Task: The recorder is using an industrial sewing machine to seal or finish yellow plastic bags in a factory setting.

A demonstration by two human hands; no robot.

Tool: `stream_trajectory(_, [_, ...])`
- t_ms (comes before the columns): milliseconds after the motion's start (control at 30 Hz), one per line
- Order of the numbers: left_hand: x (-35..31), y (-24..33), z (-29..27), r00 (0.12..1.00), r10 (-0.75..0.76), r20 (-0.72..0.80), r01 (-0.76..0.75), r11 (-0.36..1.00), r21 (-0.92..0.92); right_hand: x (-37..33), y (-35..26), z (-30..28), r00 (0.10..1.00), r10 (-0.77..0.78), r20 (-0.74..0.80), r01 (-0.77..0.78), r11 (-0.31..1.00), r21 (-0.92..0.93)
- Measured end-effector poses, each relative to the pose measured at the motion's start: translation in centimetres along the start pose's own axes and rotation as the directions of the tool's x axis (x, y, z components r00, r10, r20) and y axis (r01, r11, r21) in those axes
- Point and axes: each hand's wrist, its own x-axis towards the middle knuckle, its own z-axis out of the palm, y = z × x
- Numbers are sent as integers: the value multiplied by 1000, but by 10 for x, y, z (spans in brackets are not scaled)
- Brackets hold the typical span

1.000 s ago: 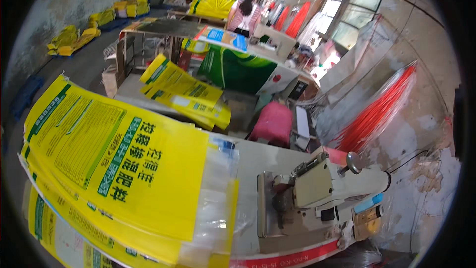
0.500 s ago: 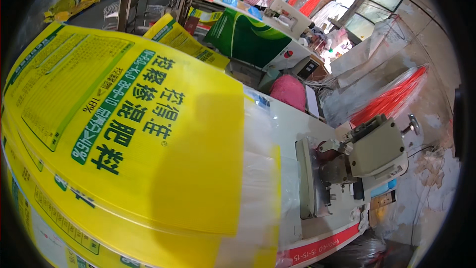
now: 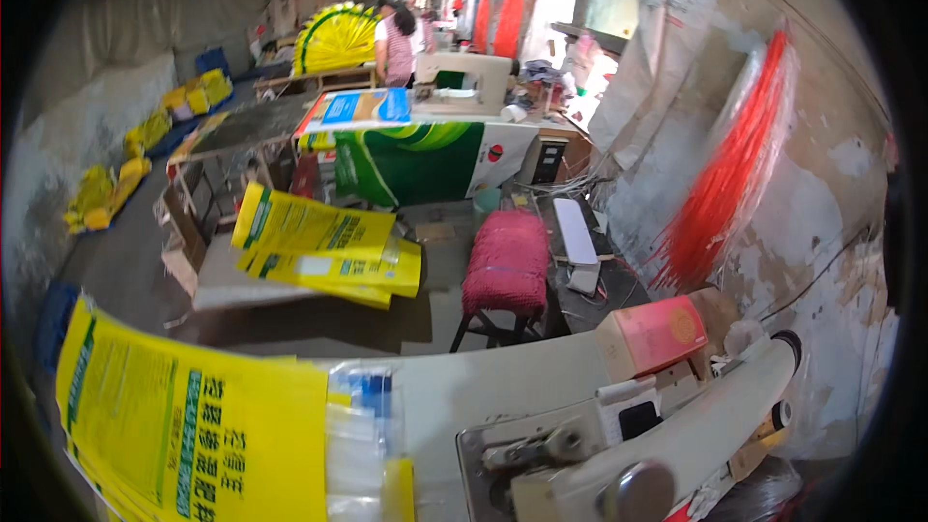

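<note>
Neither my left hand nor my right hand shows in the head view. Closest to me, at the lower left, a stack of yellow printed woven bags (image 3: 266, 406) lies over the pale worktable (image 3: 483, 372), with a whitish clear liner (image 3: 353, 459) sticking out at its right end. To the right of the stack stands a beige sewing machine (image 3: 696, 435), seen from above. Behind that machine's arm sits a pink box (image 3: 657, 336).
Beyond the table stand a stool with a pink padded seat (image 3: 505, 261) and a low bench (image 3: 251, 280) bearing yellow bags (image 3: 319, 232). Red strands (image 3: 725, 169) hang on the right wall. Farther back are another sewing machine (image 3: 488, 82) and a person (image 3: 396, 48) in a striped top.
My view has swung up and away from the near bags, showing more of the room. The yellow stack now appears smaller and lower left; the sewing machine appears lower.
</note>
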Motion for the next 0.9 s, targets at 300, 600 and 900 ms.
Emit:
stream_trajectory(300, [32,47,-117,999,-34,17,30,977,213,-16,-11,-5,999,10,-48,6,945,327])
stream_trajectory(600, [-62,15,-123,987,-130,-91,152,940,306,-64,50,38,999,-46,-21,50,858,512])
stream_trajectory(900, [-245,-15,-83,955,-259,-147,293,903,314,-197,138,50,999,-44,-2,36,789,613])
